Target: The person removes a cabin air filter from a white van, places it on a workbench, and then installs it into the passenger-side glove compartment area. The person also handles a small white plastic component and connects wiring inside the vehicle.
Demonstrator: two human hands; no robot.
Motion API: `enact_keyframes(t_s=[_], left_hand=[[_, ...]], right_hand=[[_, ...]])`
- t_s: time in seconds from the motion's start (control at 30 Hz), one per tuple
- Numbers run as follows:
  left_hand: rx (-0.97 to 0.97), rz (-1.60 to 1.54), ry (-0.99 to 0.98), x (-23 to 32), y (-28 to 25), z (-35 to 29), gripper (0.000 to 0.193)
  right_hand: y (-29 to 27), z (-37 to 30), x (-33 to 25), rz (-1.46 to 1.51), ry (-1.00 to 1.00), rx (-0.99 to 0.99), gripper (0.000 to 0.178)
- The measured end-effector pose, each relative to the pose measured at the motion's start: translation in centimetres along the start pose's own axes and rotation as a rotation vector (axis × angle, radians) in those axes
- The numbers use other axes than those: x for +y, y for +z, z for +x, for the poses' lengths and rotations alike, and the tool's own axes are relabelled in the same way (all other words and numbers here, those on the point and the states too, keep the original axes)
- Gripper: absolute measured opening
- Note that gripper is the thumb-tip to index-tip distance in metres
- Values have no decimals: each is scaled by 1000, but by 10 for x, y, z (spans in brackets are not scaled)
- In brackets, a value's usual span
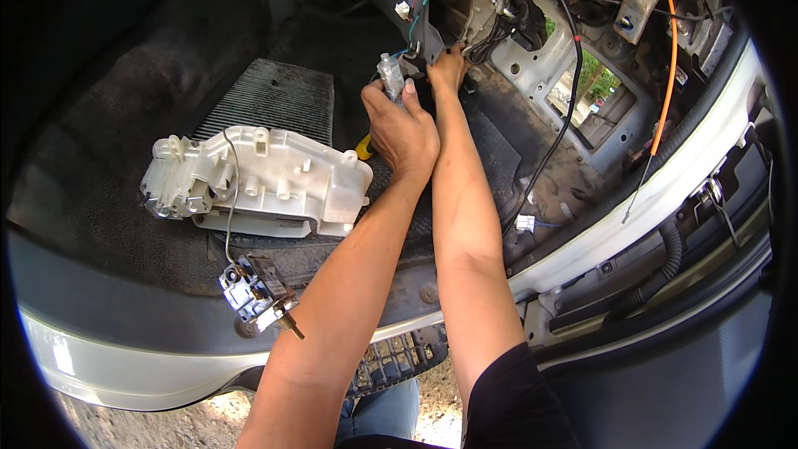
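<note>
Near the middle, my left hand (403, 129) is closed around a small clear, bottle-like piece (390, 75) with a narrow top, held upright. Just beyond it, my right hand (447, 71) reaches to the foot of a grey upright bracket (420, 8). Its fingers look curled, with a dark bit at their tips; what they grip is too small to make out. Thin wires with a white connector (403, 10) hang along the bracket. A yellow-handled thing (363, 147) lies beside my left wrist, mostly hidden by it.
A whitish plastic housing (274, 179) lies on the black floor mat (108, 166), left of my arms. Behind it is a dirty pleated filter (278, 96). A metal valve-like part (253, 291) sits near the sill. An orange cable (665, 83) and black cable (573, 75) hang at right.
</note>
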State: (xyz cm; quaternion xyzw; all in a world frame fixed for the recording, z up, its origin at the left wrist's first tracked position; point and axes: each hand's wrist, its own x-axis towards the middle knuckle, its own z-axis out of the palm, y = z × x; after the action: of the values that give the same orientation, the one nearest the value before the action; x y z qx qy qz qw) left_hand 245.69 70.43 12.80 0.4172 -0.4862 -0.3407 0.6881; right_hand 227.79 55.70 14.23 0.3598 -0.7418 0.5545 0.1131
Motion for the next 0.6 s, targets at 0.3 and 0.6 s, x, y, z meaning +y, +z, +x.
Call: enact_keyframes(t_s=[0.3, 0.6], left_hand=[[5, -13, 9, -1, 0, 0, 37], [-30, -3, 29, -4, 0, 1, 37]], right_hand=[[-2, 7, 2, -14, 3, -42, 80], [-25, -13, -23, -223, 65, -62, 80]])
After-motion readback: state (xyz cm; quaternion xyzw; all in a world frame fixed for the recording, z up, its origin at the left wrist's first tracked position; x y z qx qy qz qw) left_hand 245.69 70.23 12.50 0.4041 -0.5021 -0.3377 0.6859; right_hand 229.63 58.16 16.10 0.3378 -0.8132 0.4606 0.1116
